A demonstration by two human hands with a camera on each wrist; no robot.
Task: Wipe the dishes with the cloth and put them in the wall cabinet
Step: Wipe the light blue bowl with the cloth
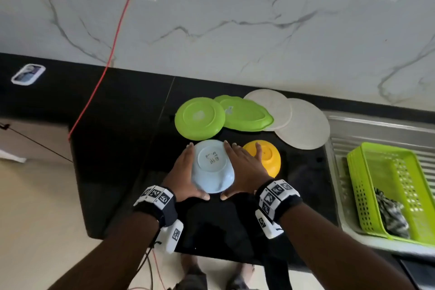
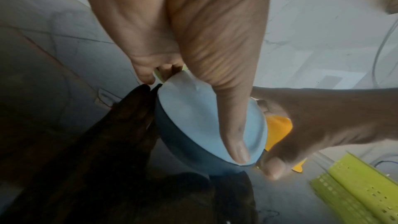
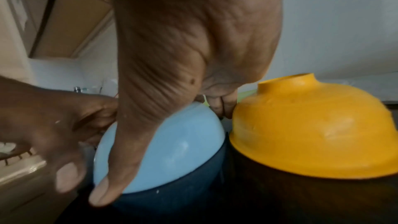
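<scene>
Grip of left hand (image 1: pixel 183 176) and right hand (image 1: pixel 244 172) wrapped round upturned light-blue bowl (image 1: pixel 211 160) on bench (image 1: pixel 117 148), yellow bowl (image 1: pixel 270 155) beside.

place: kitchen | signs: countertop (image 1: pixel 117 148), steel sink (image 1: pixel 376 129), green plate (image 1: pixel 200 118), marble wall (image 1: pixel 235 19)

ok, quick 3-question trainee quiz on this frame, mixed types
1. How many hands hold the blue bowl?
2. True or false: it stands mouth up.
3. The cloth lies: A in the basket; B in a hand; C on the blue bowl.
Key: 1 two, left hand and right hand; 2 false, base up; 3 A.
</scene>
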